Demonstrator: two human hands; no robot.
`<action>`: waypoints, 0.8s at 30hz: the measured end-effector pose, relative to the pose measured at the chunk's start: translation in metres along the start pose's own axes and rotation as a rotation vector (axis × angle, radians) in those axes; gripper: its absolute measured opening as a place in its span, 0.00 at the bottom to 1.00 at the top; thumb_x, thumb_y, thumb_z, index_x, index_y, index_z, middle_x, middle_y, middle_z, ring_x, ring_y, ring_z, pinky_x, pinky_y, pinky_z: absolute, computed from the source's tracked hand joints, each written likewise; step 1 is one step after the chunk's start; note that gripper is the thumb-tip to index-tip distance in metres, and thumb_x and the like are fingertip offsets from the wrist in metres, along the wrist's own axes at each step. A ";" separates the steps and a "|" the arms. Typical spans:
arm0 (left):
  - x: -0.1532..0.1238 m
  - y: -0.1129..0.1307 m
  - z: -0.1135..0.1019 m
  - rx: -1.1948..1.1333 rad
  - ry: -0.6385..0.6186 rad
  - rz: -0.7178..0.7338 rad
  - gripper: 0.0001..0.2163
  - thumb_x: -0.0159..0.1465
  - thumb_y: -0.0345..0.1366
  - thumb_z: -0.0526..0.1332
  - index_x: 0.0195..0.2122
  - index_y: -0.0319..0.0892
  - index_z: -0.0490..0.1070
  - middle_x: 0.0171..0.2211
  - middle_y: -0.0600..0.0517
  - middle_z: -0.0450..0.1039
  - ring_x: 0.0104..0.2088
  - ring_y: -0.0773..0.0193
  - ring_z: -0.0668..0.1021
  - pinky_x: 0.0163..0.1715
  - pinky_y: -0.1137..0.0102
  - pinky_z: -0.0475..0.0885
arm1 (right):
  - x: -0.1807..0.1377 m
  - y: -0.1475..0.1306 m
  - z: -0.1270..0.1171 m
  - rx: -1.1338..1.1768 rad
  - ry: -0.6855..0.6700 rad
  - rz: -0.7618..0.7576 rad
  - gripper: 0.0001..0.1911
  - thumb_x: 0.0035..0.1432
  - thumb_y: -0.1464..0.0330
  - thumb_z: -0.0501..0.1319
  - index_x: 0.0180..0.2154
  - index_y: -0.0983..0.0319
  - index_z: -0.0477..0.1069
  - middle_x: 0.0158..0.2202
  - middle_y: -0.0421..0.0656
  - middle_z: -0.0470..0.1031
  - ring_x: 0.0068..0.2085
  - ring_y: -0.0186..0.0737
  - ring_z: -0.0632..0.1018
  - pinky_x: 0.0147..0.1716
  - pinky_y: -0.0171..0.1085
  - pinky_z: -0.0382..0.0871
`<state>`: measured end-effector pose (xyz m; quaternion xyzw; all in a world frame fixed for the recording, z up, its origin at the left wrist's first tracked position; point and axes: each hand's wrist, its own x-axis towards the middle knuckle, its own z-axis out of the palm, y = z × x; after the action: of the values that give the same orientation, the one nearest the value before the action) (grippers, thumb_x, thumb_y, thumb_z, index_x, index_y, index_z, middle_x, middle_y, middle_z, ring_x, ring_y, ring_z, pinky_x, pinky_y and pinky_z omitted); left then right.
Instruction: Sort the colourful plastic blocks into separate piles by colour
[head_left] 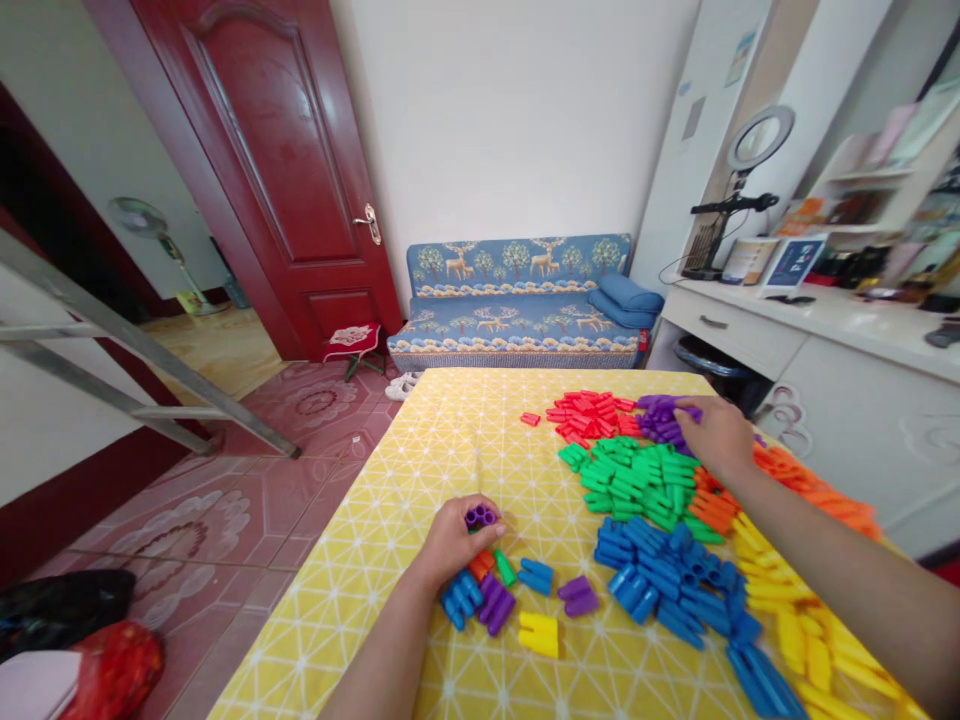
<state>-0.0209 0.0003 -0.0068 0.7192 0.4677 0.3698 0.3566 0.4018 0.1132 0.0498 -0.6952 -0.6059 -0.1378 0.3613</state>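
Observation:
My left hand (459,540) is closed round a purple plastic building block (480,516), whose round hollow ends face up. Just below it lie a blue block (460,600), a purple block (496,603), an orange block (481,566) and a green block (504,568). My right hand (716,435) reaches into the purple block heap (664,418), fingers pinched on a purple block there; the fingertips are partly hidden. A loose blue block (536,576), another purple block (577,596) and a yellow block (538,634) lie between the hands and the table's near side.
Sorted heaps in red (589,415), green (637,480), blue (675,575), yellow (802,620) and orange (814,490) cover the right of the yellow tablecloth (360,560). Beyond stand a blue sofa (517,310) and a white dresser (862,390). A metal ladder (142,345) leans at left.

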 end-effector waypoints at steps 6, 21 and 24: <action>-0.003 0.008 -0.003 0.029 -0.018 0.030 0.09 0.59 0.39 0.63 0.35 0.39 0.75 0.31 0.51 0.76 0.33 0.63 0.76 0.37 0.72 0.69 | -0.078 -0.106 -0.011 0.558 -0.107 -0.189 0.12 0.57 0.65 0.56 0.35 0.60 0.76 0.43 0.47 0.77 0.47 0.45 0.76 0.51 0.46 0.67; -0.006 0.008 -0.005 -0.123 -0.056 0.031 0.11 0.59 0.31 0.55 0.40 0.40 0.73 0.34 0.50 0.78 0.37 0.60 0.79 0.40 0.69 0.71 | -0.244 -0.203 -0.040 0.425 -0.646 -0.242 0.23 0.54 0.72 0.60 0.53 0.57 0.72 0.58 0.47 0.68 0.59 0.51 0.67 0.60 0.54 0.58; -0.005 0.004 -0.004 -0.119 -0.049 0.028 0.11 0.60 0.31 0.56 0.42 0.39 0.74 0.34 0.50 0.78 0.38 0.60 0.79 0.41 0.69 0.72 | -0.248 -0.203 -0.036 0.537 -0.572 -0.251 0.18 0.57 0.72 0.58 0.49 0.56 0.73 0.54 0.45 0.72 0.54 0.46 0.72 0.55 0.48 0.66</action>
<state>-0.0239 -0.0054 -0.0023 0.7118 0.4260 0.3844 0.4051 0.1627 -0.0945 -0.0129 -0.5073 -0.7763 0.1810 0.3274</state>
